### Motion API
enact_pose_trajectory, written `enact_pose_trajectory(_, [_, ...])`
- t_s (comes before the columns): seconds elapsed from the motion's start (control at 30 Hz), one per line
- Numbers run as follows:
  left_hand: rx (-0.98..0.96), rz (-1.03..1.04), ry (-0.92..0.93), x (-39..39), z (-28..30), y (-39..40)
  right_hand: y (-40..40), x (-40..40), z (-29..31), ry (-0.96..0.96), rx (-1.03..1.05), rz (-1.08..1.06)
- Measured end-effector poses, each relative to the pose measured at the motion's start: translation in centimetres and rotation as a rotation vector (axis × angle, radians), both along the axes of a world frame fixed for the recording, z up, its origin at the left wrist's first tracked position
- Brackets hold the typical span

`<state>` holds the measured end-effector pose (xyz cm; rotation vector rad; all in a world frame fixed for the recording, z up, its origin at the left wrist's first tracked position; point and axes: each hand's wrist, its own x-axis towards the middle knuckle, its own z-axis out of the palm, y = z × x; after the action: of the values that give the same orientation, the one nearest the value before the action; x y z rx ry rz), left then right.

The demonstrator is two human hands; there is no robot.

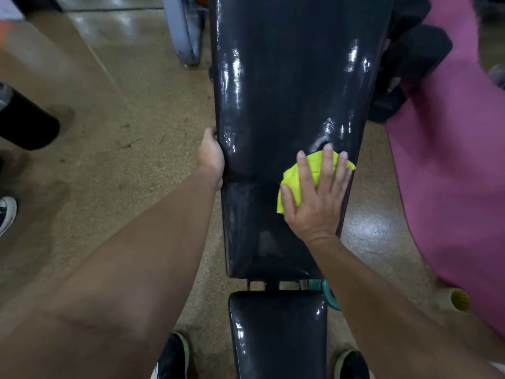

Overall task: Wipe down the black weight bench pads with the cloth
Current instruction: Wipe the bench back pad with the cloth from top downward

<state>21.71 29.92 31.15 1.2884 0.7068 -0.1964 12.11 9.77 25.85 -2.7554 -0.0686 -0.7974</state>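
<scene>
The long black back pad [287, 86] of the weight bench runs away from me, glossy with wet streaks. A shorter black seat pad [277, 332] lies nearest me, past a gap with metal brackets. My right hand [317, 198] lies flat, fingers spread, pressing a yellow-green cloth [293, 181] onto the back pad near its right edge. My left hand [211, 154] grips the back pad's left edge, fingers curled under and hidden.
A pink mat [453, 160] lies on the floor to the right, with black bags [410, 64] beside the bench. A grey machine frame [183, 31] stands at top left. Another person's shoes [24, 124] are at the left. My own shoes [172, 359] straddle the seat pad.
</scene>
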Motion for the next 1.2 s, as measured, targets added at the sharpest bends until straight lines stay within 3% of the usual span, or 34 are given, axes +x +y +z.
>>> enact_pose_trajectory(0.17, [-0.009,-0.021,0.017,0.0,-0.6,0.1,2.7,1.9,2.3,0.018,0.172,-0.190])
enact_pose_trajectory(0.27, [-0.031,-0.046,0.031,-0.4,-0.4,-0.2,5.5,1.2,2.2,0.016,0.039,-0.022])
enact_pose_trajectory(0.4, [-0.067,-0.099,0.083,-1.6,-0.6,-0.3,3.4,-0.6,0.2,0.002,-0.097,0.146])
enact_pose_trajectory(0.6, [-0.053,-0.183,0.126,-2.6,-1.6,0.2,4.3,1.5,1.9,-0.007,0.057,-0.081])
enact_pose_trajectory(0.77, [0.009,-0.252,0.127,-2.1,-2.3,0.9,8.8,0.8,1.6,-0.016,-0.089,0.136])
enact_pose_trajectory(0.9, [0.059,-0.316,0.120,-1.6,-3.0,1.9,7.3,-0.6,0.3,-0.028,-0.190,0.253])
enact_pose_trajectory(1.1, [-0.018,-0.284,0.139,-2.0,-2.8,1.3,8.5,0.7,1.1,-0.034,-0.040,0.029])
enact_pose_trajectory(1.2, [-0.015,-0.289,0.147,-2.0,-3.0,1.4,10.9,0.0,0.5,-0.027,-0.116,0.117])
